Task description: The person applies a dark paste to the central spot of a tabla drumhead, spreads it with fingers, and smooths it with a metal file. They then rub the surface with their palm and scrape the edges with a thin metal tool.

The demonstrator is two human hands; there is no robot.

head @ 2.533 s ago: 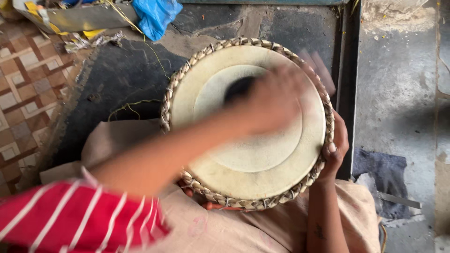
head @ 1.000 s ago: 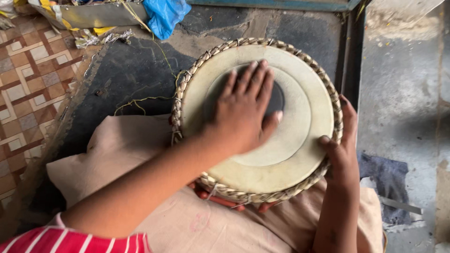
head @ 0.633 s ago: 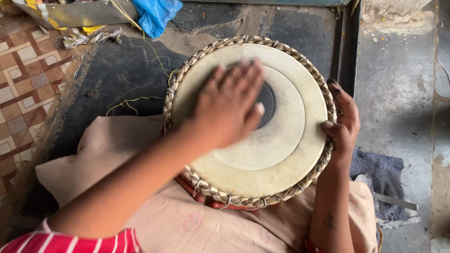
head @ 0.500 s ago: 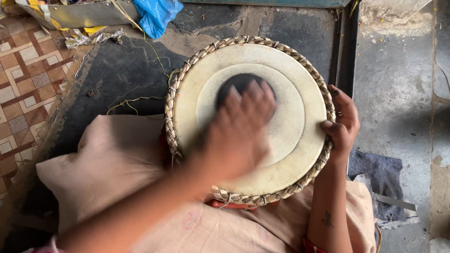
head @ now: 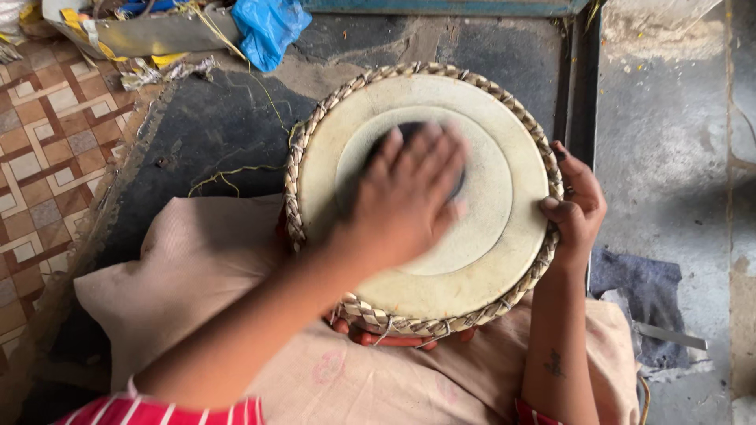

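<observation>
Change: since half a second ago my left hand [head: 409, 197] has slid up and rightward over the drum [head: 425, 197], so it again covers most of the dark patch [head: 409, 134] that showed above the fingers then; the right hand has stayed at the rim.
Left hand: flat on the skin, palm down, fingers spread fairly wide and holding nothing; motion blur suggests a rubbing stroke.
Right hand [head: 579, 208]: curled around the braided rim [head: 315, 142] on the far right side, fingertips hooked over the edge, steadying the drum.
Drum: head up, resting on my lap on a beige cloth [head: 205, 275], between my two forearms; a reddish body edge peeps out below the near rim.
Skin: pale, with a lighter inner ring; surface looks even and dry, though the blur hides fine detail.
Progress: I judge the rubbing of the centre to be under way, not finished; the lacing looks complete all round, and I cannot tell how much working of the patch remains.
Surroundings: dark slab [head: 205, 126] beyond the drum, tiled floor [head: 47, 157] to the left, blue bag [head: 268, 27] at top, grey rag [head: 642, 291] at right.
</observation>
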